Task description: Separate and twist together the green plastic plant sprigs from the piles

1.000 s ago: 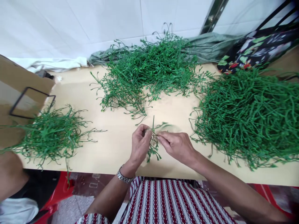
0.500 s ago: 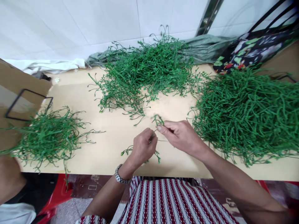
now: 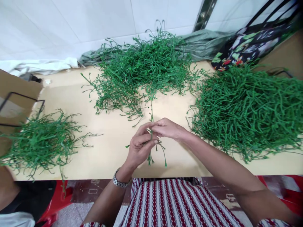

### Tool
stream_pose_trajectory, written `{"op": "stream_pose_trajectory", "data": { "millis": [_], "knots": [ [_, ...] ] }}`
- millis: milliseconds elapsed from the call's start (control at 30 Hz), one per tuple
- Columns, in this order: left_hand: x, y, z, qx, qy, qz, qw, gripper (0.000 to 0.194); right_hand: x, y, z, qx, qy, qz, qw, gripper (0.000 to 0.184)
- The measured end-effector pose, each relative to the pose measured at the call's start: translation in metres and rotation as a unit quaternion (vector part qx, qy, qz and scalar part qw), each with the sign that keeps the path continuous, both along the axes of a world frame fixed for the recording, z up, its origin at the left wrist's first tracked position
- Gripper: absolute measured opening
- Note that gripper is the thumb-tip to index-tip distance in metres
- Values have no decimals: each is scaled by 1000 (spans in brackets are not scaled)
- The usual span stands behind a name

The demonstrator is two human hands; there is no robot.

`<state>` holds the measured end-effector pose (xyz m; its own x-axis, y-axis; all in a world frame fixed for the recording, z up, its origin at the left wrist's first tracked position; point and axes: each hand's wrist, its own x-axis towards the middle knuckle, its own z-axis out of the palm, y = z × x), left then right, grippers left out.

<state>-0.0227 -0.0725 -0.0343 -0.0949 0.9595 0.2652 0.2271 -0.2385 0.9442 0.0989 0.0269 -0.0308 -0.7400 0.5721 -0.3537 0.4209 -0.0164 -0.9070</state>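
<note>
Both of my hands meet low over the middle of the table. My left hand (image 3: 141, 145), wearing a metal wristwatch (image 3: 120, 181), is closed around a few thin green stems with small bud-like tips, which look artificial. Their branched ends (image 3: 151, 157) stick out below the fingers. My right hand (image 3: 165, 128) pinches at the same stems, its fingertips touching the left fingers. One upright green stem (image 3: 151, 110) rises above the hands toward the far pile. The grip points themselves are partly hidden by the fingers.
A loose pile of green stems (image 3: 146, 63) lies at the back against a grey-green cloth (image 3: 201, 44). A larger heap (image 3: 251, 113) fills the right side, and a smaller one (image 3: 42, 138) overhangs the table's left front edge. Another person's arm (image 3: 8, 189) shows at far left.
My right hand has moved left to meet my left hand, whose fingers have lifted and opened out somewhat. A stem now stands up above them. The view has shifted slightly.
</note>
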Motion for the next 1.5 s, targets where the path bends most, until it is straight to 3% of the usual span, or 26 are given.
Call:
{"op": "stream_pose_trajectory", "data": {
  "millis": [67,133,200,267,367,467,633,733,800,900,1033,1133,1367,1500],
  "knots": [
    [-1,1,1,-38,-81,23,996,6,3,2,0,47,-14,-5,999,29],
    [-2,1,1,-49,-129,93,986,5,9,3,2,122,-14,-54,991,31],
    [-2,2,-1,-39,-129,155,979,4,14,1,7,175,17,-109,978,36],
    [-1,2,-2,-23,-102,182,978,5,16,-6,11,168,66,-122,976,37],
    [3,2,-2,9,-55,197,979,7,10,-20,14,134,126,-78,980,28],
    [6,2,-1,42,-35,195,979,9,4,-30,10,153,155,-75,973,19],
    [3,-1,0,41,-14,167,985,7,10,-30,6,305,182,-66,932,12],
    [0,-2,5,20,41,143,989,3,15,-27,10,422,151,-38,893,13],
    [-1,-3,10,1,69,126,990,6,17,-27,14,458,133,-25,878,14],
    [-3,-3,14,-25,88,94,991,11,19,-28,15,435,142,-34,889,13],
    [-5,-3,15,-66,72,46,994,13,22,-32,10,270,165,-68,946,11],
    [-4,-3,17,-107,49,30,993,16,24,-33,7,181,138,-57,972,14],
    [-11,-5,37,-203,44,-47,977,21,46,-23,24,185,63,88,977,17],
    [-24,-4,44,-221,14,-17,975,18,69,-6,39,232,-8,79,969,21]
  ]
}}
